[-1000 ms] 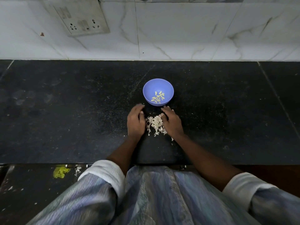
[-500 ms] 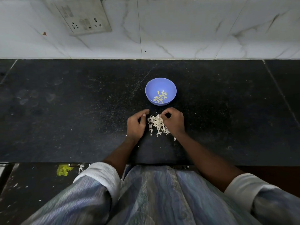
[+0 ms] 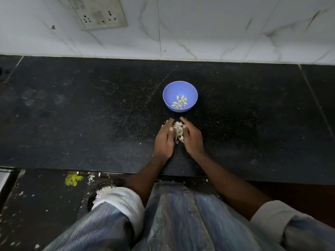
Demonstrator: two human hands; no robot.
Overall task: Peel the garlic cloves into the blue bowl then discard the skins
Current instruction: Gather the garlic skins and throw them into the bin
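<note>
1. My left hand [image 3: 164,140] and right hand [image 3: 193,139] lie with fingers straight, pressing the skins [image 3: 178,131] between them on the worktop [image 3: 90,115], toward its front edge.
2. The bowl [image 3: 180,96], just behind the skins, holds the cloves [image 3: 179,102].

Both hands [image 3: 178,137] flat, fingers straight

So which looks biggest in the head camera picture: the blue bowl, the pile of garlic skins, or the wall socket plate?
1. Wall socket plate, though the frame cuts it off.
2. Blue bowl.
3. Pile of garlic skins, partly hidden between the hands.
</note>
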